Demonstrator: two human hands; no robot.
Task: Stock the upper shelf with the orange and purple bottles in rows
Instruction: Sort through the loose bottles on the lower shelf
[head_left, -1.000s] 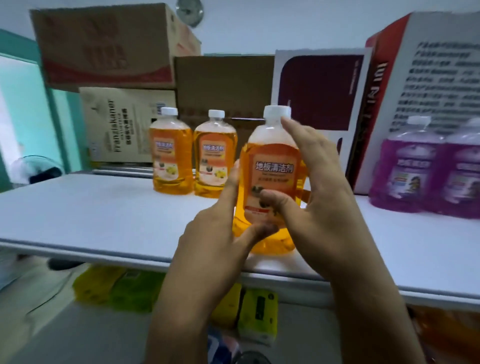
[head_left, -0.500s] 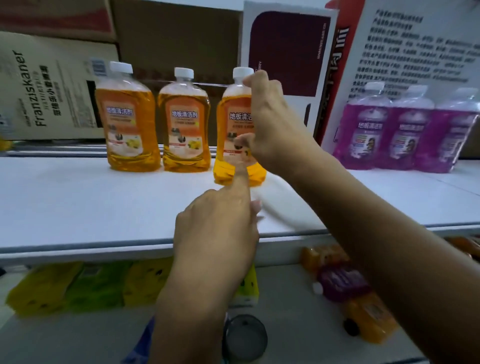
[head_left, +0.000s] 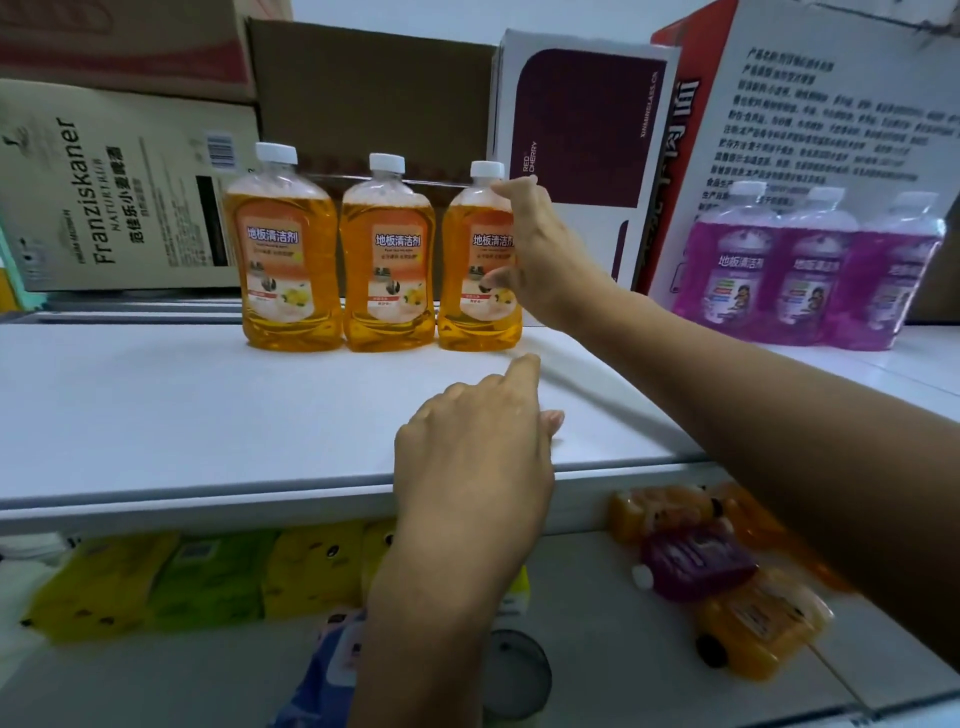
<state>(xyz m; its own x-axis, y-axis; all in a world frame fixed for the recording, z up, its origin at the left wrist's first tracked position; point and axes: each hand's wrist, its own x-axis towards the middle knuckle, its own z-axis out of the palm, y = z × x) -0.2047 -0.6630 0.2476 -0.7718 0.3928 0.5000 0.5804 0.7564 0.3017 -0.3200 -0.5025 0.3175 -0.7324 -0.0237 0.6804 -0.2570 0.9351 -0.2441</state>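
Observation:
Three orange bottles stand in a row at the back of the white upper shelf (head_left: 182, 415): the left one (head_left: 285, 260), the middle one (head_left: 387, 260) and the right one (head_left: 470, 249). My right hand (head_left: 545, 260) holds the right one from its right side, thumb on the label, forefinger near the white cap. My left hand (head_left: 478, 457) hovers over the shelf's front edge with nothing in it, fingers loosely spread. Three purple bottles (head_left: 810, 275) stand together at the far right of the same shelf.
Cardboard boxes (head_left: 119, 197) and a white-and-maroon box (head_left: 582, 130) line the back of the shelf. On the lower shelf lie a purple bottle (head_left: 696, 566), orange bottles (head_left: 758, 623), yellow-green packs (head_left: 208, 577) and a tin can (head_left: 519, 670).
My right hand has carried the orange bottle from the shelf's front to the back, upright beside the other two. My left hand let go of it and dropped back to the shelf edge.

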